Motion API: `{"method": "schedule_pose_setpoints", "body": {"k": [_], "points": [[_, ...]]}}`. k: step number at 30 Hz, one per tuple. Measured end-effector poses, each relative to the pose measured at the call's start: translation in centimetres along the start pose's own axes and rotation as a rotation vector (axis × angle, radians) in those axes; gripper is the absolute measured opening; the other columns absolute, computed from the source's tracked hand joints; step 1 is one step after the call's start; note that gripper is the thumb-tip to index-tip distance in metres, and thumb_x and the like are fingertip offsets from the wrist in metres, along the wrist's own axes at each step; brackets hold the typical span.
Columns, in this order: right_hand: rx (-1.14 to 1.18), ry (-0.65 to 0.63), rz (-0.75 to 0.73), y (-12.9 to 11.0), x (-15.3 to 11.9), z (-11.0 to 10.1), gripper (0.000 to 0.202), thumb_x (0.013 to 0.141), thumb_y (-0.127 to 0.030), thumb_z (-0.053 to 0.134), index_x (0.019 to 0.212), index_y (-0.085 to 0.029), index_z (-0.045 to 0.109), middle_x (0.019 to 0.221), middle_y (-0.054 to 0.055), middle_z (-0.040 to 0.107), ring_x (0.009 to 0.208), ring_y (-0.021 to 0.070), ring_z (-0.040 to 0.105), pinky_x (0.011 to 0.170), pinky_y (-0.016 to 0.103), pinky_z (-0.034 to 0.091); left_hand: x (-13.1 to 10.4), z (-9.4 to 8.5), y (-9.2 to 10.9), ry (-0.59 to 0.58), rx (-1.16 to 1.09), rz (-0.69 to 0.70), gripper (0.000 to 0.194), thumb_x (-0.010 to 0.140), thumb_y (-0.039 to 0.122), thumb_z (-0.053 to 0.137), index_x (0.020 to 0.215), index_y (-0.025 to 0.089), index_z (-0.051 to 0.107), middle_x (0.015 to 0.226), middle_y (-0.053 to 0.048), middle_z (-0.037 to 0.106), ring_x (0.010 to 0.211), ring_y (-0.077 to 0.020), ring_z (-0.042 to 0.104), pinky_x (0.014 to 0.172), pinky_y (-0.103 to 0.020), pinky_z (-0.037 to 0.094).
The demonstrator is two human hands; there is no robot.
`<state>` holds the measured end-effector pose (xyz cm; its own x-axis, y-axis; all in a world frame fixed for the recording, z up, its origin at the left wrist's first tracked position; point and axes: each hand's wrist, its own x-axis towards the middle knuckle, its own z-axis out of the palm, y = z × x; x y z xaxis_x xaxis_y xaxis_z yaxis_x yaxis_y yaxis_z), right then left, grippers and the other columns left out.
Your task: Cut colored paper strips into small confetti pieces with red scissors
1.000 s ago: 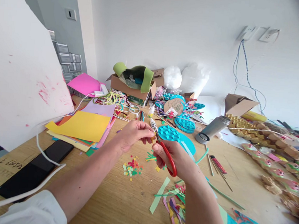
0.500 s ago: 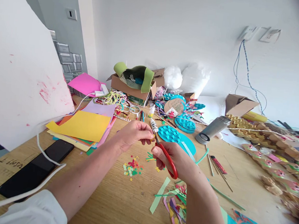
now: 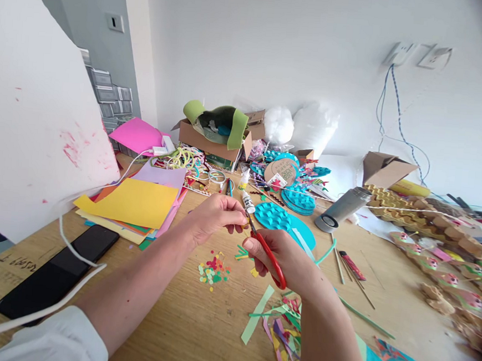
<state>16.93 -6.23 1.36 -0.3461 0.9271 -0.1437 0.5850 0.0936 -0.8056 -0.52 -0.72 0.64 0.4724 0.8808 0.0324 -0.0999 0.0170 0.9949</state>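
My right hand (image 3: 275,252) is wrapped round the red handles of a pair of scissors (image 3: 269,256), whose blades point up and left toward my left fingertips. Fingers pinched, my left hand (image 3: 221,219) holds a small yellow piece of paper (image 3: 246,223) beside the blades. On the table below lie small coloured paper dots (image 3: 214,270) and short green strips (image 3: 241,253). A small white glue bottle (image 3: 247,201) is just beyond the scissor tips.
Coloured paper sheets (image 3: 133,202) and a black phone (image 3: 61,269) lie left. Blue scaled ovals (image 3: 274,215) and a metal flask (image 3: 343,209) stand or lie right of centre. Paper scraps (image 3: 287,337) sit near the front, egg cartons (image 3: 421,217) far right.
The scissors and my right hand have shifted very slightly; the blades look closer together. My left hand stays nearly still.
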Motion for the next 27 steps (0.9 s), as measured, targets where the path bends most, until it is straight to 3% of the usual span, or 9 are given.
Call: {"method": "schedule_pose_setpoints", "body": {"k": [9,14,16,27], "points": [[0.037,0.076,0.065,-0.12,0.16,-0.14,0.047,0.079,-0.06,0.059,0.057,-0.02,0.049,0.044,-0.001,0.053,0.038,0.0111,0.046,0.04,0.023,0.032,0.06,-0.09,0.01,0.01,-0.06,0.002,0.013,0.058,0.023,0.07,0.064,0.012,0.065,0.056,0.0,0.061,0.051,-0.008,0.054,0.055,-0.023,0.041],[0.106,0.385,-0.001,-0.55,0.24,-0.48,0.036,0.079,-0.05,0.064,0.063,-0.019,0.056,0.057,0.001,0.061,0.051,0.0125,0.05,0.049,0.024,0.037,0.14,-0.11,0.05,0.023,-0.106,-0.012,0.015,0.061,0.023,0.072,0.068,0.011,0.068,0.059,-0.002,0.066,0.056,-0.0107,0.06,0.059,-0.025,0.046],[0.169,0.447,-0.036,-0.74,0.36,-0.48,0.029,0.076,-0.045,0.067,0.069,-0.019,0.058,0.064,0.002,0.063,0.058,0.0141,0.052,0.054,0.025,0.039,0.14,-0.01,0.04,0.032,-0.106,-0.02,0.015,0.061,0.023,0.073,0.069,0.011,0.068,0.061,-0.003,0.067,0.058,-0.0119,0.062,0.06,-0.025,0.047],[0.35,0.469,-0.082,-0.85,0.89,-0.08,0.029,0.062,-0.037,0.074,0.074,-0.018,0.056,0.065,-0.001,0.058,0.063,0.0157,0.052,0.06,0.027,0.04,-0.18,0.7,0.14,-0.055,-0.023,-0.035,0.013,0.064,0.022,0.073,0.069,0.01,0.069,0.063,-0.005,0.068,0.061,-0.0125,0.063,0.064,-0.026,0.051]]}}
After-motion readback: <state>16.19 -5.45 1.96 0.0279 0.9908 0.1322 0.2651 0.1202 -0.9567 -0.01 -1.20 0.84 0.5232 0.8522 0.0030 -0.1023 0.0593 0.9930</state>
